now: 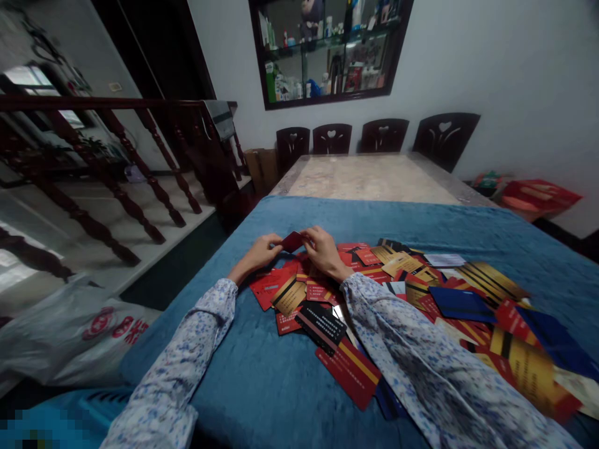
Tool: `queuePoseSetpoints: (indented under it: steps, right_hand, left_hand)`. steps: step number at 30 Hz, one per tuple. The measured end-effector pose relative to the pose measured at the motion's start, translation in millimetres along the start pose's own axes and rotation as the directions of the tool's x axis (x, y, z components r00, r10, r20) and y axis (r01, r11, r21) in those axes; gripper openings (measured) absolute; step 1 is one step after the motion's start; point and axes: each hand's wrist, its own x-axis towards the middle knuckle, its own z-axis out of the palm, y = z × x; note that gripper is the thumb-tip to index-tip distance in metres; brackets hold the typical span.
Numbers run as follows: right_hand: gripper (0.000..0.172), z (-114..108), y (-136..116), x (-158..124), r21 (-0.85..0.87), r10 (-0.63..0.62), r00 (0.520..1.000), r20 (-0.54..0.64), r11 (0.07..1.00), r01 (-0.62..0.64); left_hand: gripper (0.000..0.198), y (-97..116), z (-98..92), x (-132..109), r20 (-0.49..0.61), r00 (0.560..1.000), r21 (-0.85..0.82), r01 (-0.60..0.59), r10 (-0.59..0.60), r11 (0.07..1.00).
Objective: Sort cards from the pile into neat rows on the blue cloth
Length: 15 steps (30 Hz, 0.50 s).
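Both my hands hold one dark red card (292, 241) just above the blue cloth (243, 374). My left hand (260, 252) pinches its left edge, fingers closed. My right hand (322, 249) grips its right edge, fingers curled. Beneath and to the right of my hands lies a loose spread of several cards (421, 293) in red, gold, black and dark blue, some with a black magnetic stripe. Both my forearms wear flowered white sleeves.
The blue cloth covers the near half of a long marble-topped table (369, 178). Several dark chairs (384, 134) line the far end under a wall cabinet. A wooden stair railing (116, 162) runs at left. A white plastic bag (70, 337) lies by my left elbow.
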Motion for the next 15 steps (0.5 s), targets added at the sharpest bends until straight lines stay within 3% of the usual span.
queuePoseSetpoints:
  steps: [4, 9, 15]
  right_hand:
    - [0.035, -2, 1, 1, -0.008, -0.06, 0.996, -0.068, 0.998, 0.059]
    - [0.03, -6, -3, 0, -0.079, -0.153, 0.988, -0.035, 0.986, 0.15]
    - [0.031, -10, -12, 5, -0.149, -0.192, 0.981, 0.007, 0.97, 0.191]
  left_hand:
    - [0.026, 11, 0.9, 1, -0.003, 1.0, 0.014, -0.026, 0.026, 1.0]
    - [0.031, 23, 2.1, 7, -0.097, 0.994, -0.006, -0.047, 0.046, 0.999]
    - [0.025, 32, 10.0, 14, -0.123, 0.989, -0.064, -0.088, 0.079, 0.994]
